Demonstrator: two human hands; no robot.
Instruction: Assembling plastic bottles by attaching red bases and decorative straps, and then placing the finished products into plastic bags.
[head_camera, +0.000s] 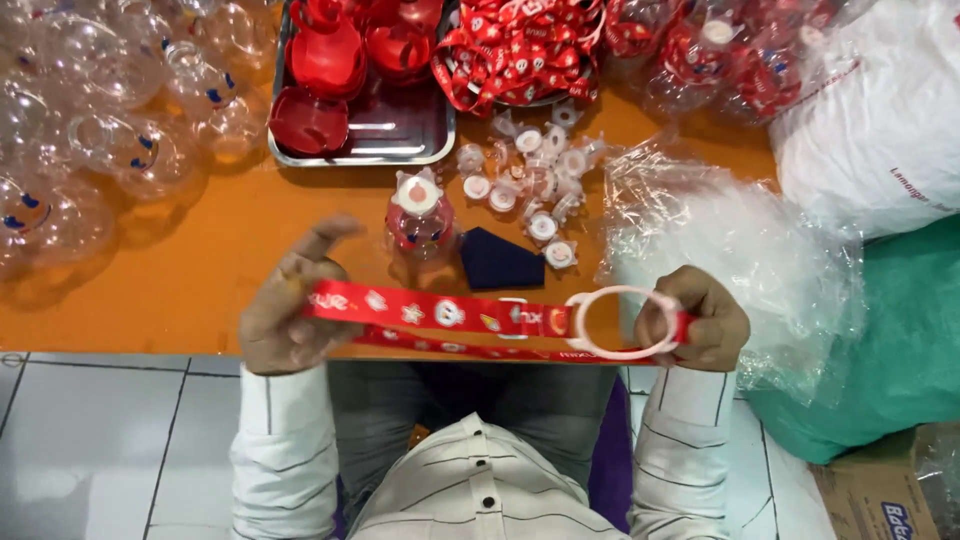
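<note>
1. The far end of the red strap (440, 312) is covered by the fingers of the left hand (290, 310).
2. Part of the pale ring (612, 322) is hidden inside the right hand (700, 318).
3. The metal tray (400, 140) and the red lids (325, 55) in it are cut off by the top edge.
4. The clear bottles (90, 130) are cropped at the left edge.
5. The white sack (880, 120) and the cardboard box (880, 490) are cut off on the right.
6. The small caps (530, 180) are too blurred for detail to be made out.

We see the left hand (290, 315) and right hand (705, 320) stretching a red printed strap (440, 312) taut above the orange table (200, 280); a pale ring (615, 322), seemingly threaded on, sits at the right.
</note>
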